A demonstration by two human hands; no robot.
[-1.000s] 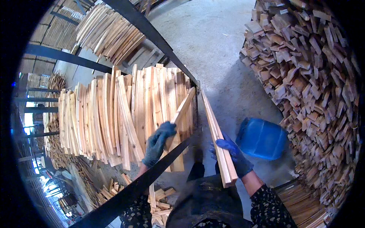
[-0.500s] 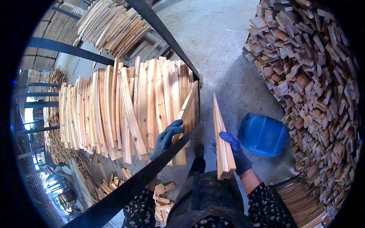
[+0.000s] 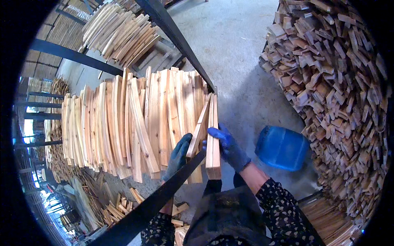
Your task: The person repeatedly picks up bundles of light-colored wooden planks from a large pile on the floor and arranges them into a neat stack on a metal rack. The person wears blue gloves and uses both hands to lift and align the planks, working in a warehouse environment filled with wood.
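My right hand (image 3: 230, 148), in a blue glove, is closed round a pair of wooden strips (image 3: 213, 141) held side by side, their square ends toward me. Just left of them a single wooden strip (image 3: 199, 130) leans at a slant. My left hand (image 3: 179, 155), in a dark blue-green glove, is curled at its near end; part of its grip is hidden. Beneath and beyond lies a broad stack of wooden strips (image 3: 115, 123), laid side by side with several slanting across the top. A dark metal bar (image 3: 164, 199) crosses over my left forearm.
A blue plastic container (image 3: 282, 148) stands on the floor to the right. Beyond it rises a tall pile of short wood pieces (image 3: 328, 82). Another strip stack (image 3: 119, 35) lies at the far left behind dark metal beams (image 3: 78, 55). Offcuts (image 3: 117, 211) lie at the lower left.
My right hand has brought its strips left, beside the slanting strip and the stack. My left hand has shifted slightly down, and the slanting strip's near end has come closer to me.
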